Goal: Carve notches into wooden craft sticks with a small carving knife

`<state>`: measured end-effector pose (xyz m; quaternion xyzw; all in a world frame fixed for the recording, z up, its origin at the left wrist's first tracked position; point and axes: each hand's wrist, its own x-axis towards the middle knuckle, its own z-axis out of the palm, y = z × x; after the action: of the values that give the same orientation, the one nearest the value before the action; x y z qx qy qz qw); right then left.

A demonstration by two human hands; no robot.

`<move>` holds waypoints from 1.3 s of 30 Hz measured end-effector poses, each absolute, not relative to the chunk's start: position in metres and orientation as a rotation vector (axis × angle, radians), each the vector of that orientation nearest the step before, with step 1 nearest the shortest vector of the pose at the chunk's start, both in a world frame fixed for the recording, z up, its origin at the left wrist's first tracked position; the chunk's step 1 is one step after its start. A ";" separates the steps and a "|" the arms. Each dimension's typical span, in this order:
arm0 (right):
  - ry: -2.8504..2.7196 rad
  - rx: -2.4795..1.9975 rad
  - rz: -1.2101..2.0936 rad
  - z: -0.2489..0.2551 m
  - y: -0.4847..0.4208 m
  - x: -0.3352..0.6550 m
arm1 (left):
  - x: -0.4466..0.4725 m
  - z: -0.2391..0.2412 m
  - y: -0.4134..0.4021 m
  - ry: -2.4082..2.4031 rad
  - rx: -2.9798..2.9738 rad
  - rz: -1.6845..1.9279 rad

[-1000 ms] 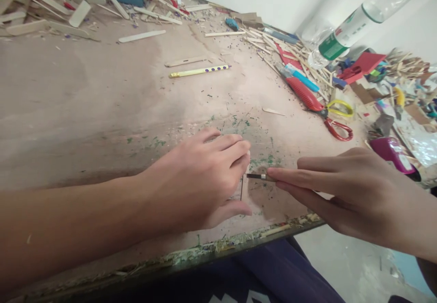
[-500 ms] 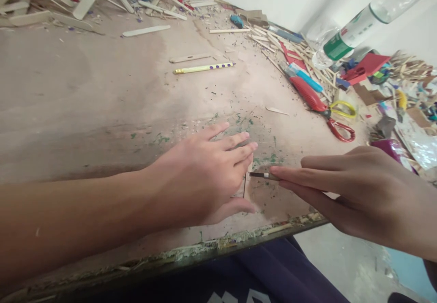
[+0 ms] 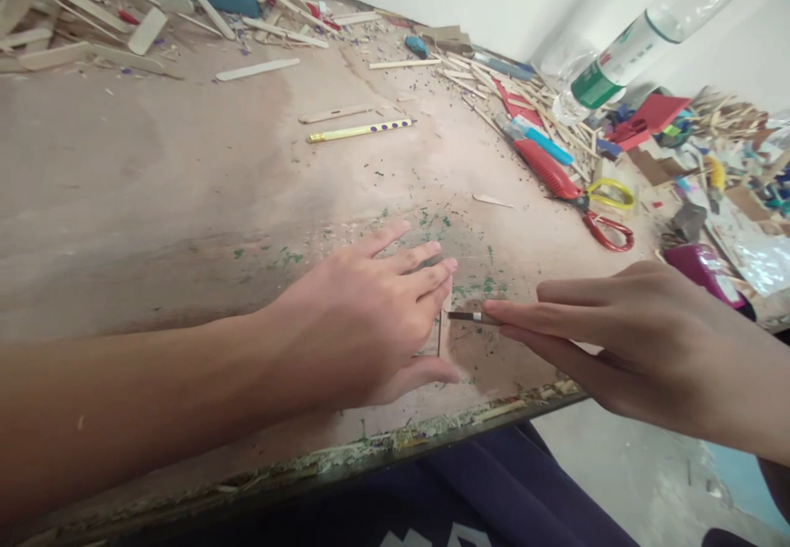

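Note:
My left hand [image 3: 364,321] lies flat on the wooden board [image 3: 185,201] near its front edge, fingers stretched out and pressing down a thin pale stick [image 3: 442,329] whose edge shows beside the fingertips. My right hand [image 3: 623,341] is closed around a small knife, and only its blade [image 3: 464,316] sticks out past the fingertips. The blade tip touches the stick just right of my left fingers.
A yellow pencil with purple dots [image 3: 361,129] lies mid-board. Red-handled scissors [image 3: 571,189], a blue-capped tool, a tilted clear bottle [image 3: 623,53] and heaps of wooden sticks crowd the right and far edges. A purple object [image 3: 704,271] sits at the right edge.
My left fingers, curled a second ago, have flattened out over the stick. The right hand and blade have stayed almost still.

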<state>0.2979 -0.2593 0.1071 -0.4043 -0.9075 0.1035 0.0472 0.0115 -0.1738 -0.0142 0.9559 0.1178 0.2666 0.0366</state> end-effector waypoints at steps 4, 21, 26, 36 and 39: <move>-2.773 -1.221 0.330 0.107 -0.259 0.298 | 0.011 -0.016 -0.174 0.374 2.936 0.813; -2.808 -1.130 0.253 0.088 -0.259 0.311 | 0.012 -0.013 -0.171 0.342 2.965 0.666; -2.709 -1.125 0.267 0.067 -0.269 0.324 | 0.014 -0.021 -0.174 0.365 2.914 0.840; -2.651 -1.239 0.324 0.089 -0.272 0.313 | 0.009 -0.013 -0.172 0.341 2.886 0.779; -2.658 -1.231 0.336 0.094 -0.271 0.313 | 0.008 -0.012 -0.174 0.342 2.874 0.771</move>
<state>0.3126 -0.2706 0.0937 -0.4156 -0.8973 0.1134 0.0964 0.0081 -0.1737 -0.0122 0.9570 0.1137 0.2566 0.0731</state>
